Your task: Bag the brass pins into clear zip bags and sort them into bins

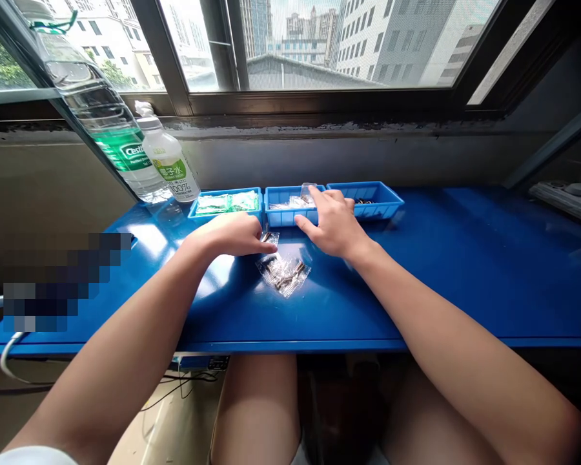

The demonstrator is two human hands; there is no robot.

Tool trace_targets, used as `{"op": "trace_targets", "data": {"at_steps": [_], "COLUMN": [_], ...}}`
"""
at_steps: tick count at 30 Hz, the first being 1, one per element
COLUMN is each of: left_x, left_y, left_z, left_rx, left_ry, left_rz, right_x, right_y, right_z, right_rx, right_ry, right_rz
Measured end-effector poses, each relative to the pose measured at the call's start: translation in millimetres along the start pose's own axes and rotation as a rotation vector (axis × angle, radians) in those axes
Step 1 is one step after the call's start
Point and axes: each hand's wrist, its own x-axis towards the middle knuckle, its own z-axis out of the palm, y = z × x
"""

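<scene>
Three blue bins stand in a row at the back of the blue table. Green-and-white packets [228, 203] fill the left bin [225, 193]. The middle bin [281, 217] has clear packets [290, 203] in it, and small dark parts lie in the right bin [386, 205]. My right hand [336, 223] is at the middle bin's right side, fingers apart, its fingertips by a clear packet. My left hand [237, 234], thumb stretched out, is beside a small clear packet [270, 239] on the table; its other fingers are mostly hidden. Just nearer lie more clear packets with metal parts [285, 274].
A large water bottle [121, 139] and a smaller white bottle [171, 161] stand at the back left of the table [319, 323]. Behind it is a window. A white cable [10, 365] hangs at the left edge. A white object [569, 197] lies far right.
</scene>
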Motion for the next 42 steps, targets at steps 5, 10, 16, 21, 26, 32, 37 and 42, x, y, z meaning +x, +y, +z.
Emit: {"op": "trace_targets", "data": {"at_steps": [5,10,16,21,26,32,37,42], "left_x": [0.8,1.6,0.9,-0.4,-0.9,-0.4,-1.1,0.4], "left_y": [1.9,2.5,4.6,8.1,8.6,5.6,6.5,8.2], "left_z": [1.6,0.9,-3.8,-6.0,-3.8,0.2,1.1,4.4], "left_rx": [-0.009,0.002,0.008,-0.016,-0.027,-0.084,-0.049,-0.016], "left_ry": [-0.087,-0.092,-0.15,-0.166,-0.157,-0.14,-0.125,-0.094], "left_rz": [-0.007,-0.006,-0.01,-0.002,-0.025,-0.075,-0.041,0.003], "right_x": [-2.2,-2.3,-2.0,-0.8,-0.4,-1.0,-2.1,-4.0], "right_y": [-2.4,-4.8,-2.9,-3.8,-5.4,-2.2,-2.4,-8.9], "right_z": [-1.0,-1.8,0.9,0.5,0.0,3.3,5.1,2.9], "right_rx": [0.034,-0.011,-0.13,-0.173,-0.174,-0.151,-0.099,0.016], "right_ry": [-0.206,-0.222,-0.243,-0.256,-0.238,-0.192,-0.055,0.109], "right_rz": [-0.075,-0.04,0.056,0.132,0.157,0.104,0.033,-0.199]}}
